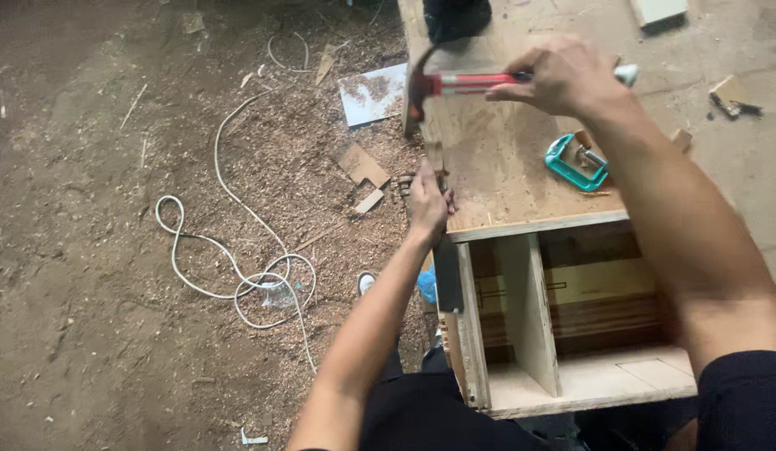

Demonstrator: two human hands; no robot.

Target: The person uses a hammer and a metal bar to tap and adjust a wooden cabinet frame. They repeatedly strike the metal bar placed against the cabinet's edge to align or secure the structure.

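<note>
My right hand grips the red handle of a claw hammer, held level above a plywood cabinet, its dark head hanging over the cabinet's left edge. My left hand presses a small wooden block upright against that left edge, fingers pinched around it. The hammer head is a short way above the block, not touching it. Whether a nail is in the fingers is too small to tell.
A teal clamp lies on the cabinet top. The cabinet's open front shows a vertical divider. A white cable loops over the sawdust-covered floor, with wood scraps and a flat white sheet nearby.
</note>
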